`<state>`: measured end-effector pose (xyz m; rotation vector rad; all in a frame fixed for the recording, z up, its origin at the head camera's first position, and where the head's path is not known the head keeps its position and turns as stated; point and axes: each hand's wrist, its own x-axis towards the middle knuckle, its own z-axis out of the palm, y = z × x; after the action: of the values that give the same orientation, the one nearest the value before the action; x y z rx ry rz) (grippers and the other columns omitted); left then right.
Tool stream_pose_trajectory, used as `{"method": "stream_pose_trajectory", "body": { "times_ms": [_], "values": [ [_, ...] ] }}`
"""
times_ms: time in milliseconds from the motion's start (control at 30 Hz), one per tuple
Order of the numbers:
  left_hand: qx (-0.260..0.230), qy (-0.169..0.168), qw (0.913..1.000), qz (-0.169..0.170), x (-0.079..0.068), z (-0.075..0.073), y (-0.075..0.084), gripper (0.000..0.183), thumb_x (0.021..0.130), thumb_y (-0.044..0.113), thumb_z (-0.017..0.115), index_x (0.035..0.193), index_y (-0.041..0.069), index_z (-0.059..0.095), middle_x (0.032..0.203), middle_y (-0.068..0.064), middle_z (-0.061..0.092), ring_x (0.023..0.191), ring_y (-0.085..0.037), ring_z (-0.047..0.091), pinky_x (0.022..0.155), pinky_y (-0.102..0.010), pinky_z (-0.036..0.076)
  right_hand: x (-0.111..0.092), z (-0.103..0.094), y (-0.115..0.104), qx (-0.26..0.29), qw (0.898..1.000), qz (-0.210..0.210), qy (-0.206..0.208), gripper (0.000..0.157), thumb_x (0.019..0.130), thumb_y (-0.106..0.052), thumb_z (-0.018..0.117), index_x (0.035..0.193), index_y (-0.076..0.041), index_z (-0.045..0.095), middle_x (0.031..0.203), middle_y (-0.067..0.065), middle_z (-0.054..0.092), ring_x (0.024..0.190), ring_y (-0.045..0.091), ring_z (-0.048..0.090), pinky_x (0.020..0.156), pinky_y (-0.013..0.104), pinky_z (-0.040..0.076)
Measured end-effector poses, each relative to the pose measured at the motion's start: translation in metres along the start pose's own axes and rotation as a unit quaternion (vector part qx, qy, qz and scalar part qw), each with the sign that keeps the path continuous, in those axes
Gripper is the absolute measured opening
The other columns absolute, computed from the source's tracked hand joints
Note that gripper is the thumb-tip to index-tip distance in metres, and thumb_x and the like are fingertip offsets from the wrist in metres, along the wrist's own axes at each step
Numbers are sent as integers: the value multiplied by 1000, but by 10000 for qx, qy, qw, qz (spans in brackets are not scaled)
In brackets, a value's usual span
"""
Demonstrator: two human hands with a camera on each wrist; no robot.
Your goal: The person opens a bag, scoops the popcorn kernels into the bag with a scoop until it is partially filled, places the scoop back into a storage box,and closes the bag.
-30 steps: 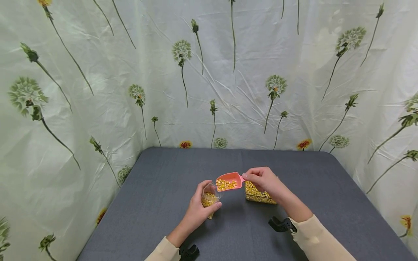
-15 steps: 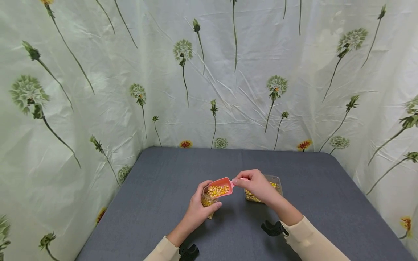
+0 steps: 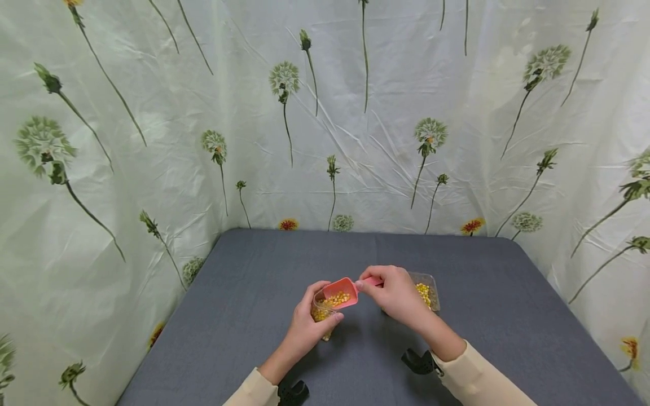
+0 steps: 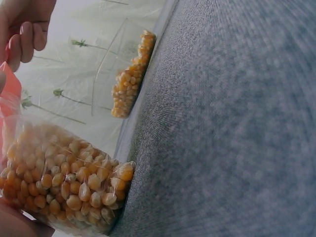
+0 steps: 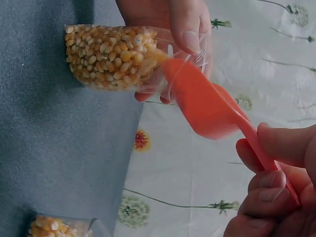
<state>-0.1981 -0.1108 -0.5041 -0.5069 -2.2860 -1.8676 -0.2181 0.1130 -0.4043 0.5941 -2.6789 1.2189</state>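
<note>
My left hand (image 3: 307, 318) grips a clear plastic bag (image 4: 69, 177) around its open top. Corn kernels fill its lower part, and it stands upright on the table. With my right hand (image 3: 398, 296) I pinch the handle of a pink scoop (image 3: 341, 292). The scoop (image 5: 202, 101) tilts down to the left, its lip inside the bag's mouth. Some kernels lie in the scoop, toward its lip. Right of the bag is a clear plastic box (image 3: 426, 285) with more kernels, partly hidden behind my right hand.
A grey cloth covers the table (image 3: 284, 254). Behind and beside it hangs a pale curtain (image 3: 244, 101) with a dandelion print. Each wrist wears a black strap mount, the right one (image 3: 418, 361) hanging over the table.
My right hand has moved left and a little down, bringing the scoop from beside the bag into its mouth and tipping it. Fewer kernels are in the scoop. The left hand stays put.
</note>
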Motion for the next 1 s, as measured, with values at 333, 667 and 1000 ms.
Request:
{"method": "stream_pose_trajectory", "body": {
  "times_ms": [333, 667, 1000],
  "values": [
    [-294, -24, 9979, 582, -2, -5, 23, 68, 85, 6, 81, 142, 1, 44, 126, -9, 62, 110, -35, 60, 87, -36, 53, -6, 5, -7, -1170, 9753, -1683, 827, 12, 84, -24, 83, 89, -25, 73, 75, -18, 50, 60, 1, 43, 53, 24, 39],
    [-387, -123, 9992, -67, 4, -3, -5, 75, 82, 12, 85, 142, 28, 44, 130, 2, 60, 116, -19, 58, 93, -32, 49, -11, -5, 0, -581, 9897, -1122, 674, 9, 87, -22, 81, 90, -24, 73, 77, -16, 56, 60, 4, 50, 55, 26, 45],
    [-205, -108, 9997, 36, 4, -2, -8, 78, 81, 13, 86, 142, 32, 42, 126, 1, 59, 119, -18, 56, 95, -32, 48, -17, -40, 16, 150, 9974, -138, 685, 4, 90, -26, 79, 88, -25, 75, 61, -6, 54, 52, 12, 44, 49, 27, 37]
  ]
}}
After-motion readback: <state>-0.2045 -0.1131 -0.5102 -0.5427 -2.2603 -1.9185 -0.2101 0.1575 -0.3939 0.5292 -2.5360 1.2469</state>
